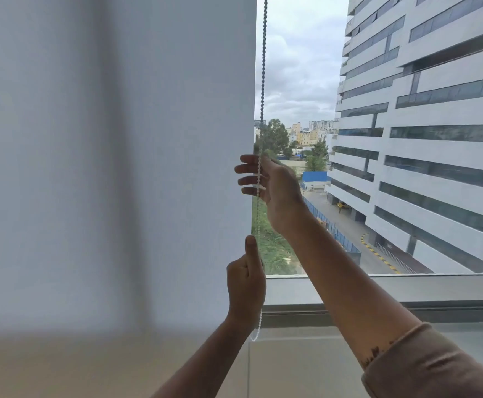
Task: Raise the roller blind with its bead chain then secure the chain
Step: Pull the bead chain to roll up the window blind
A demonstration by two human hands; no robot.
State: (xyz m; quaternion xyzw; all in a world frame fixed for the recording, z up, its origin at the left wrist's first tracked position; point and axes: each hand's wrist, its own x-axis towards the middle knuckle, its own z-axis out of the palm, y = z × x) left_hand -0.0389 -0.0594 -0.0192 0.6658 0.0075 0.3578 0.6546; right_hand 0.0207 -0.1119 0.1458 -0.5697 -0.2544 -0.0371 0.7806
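Both hands on bead chain (263, 67) at roller blind (119, 153) rt edge, window (378, 285) open beside.

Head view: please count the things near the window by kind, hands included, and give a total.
Hands: 2, the left hand and the right hand
Bead chain: 1
Roller blind: 1
Window sill: 1
Total: 5

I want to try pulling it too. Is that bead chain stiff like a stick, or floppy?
Probably floppy: below the left hand the bead chain droops into a loose loop. Above the right hand it hangs straight, so pulling likely tightens it. The small round beads may slip through a loose grip, which could be why the left hand is closed on it.
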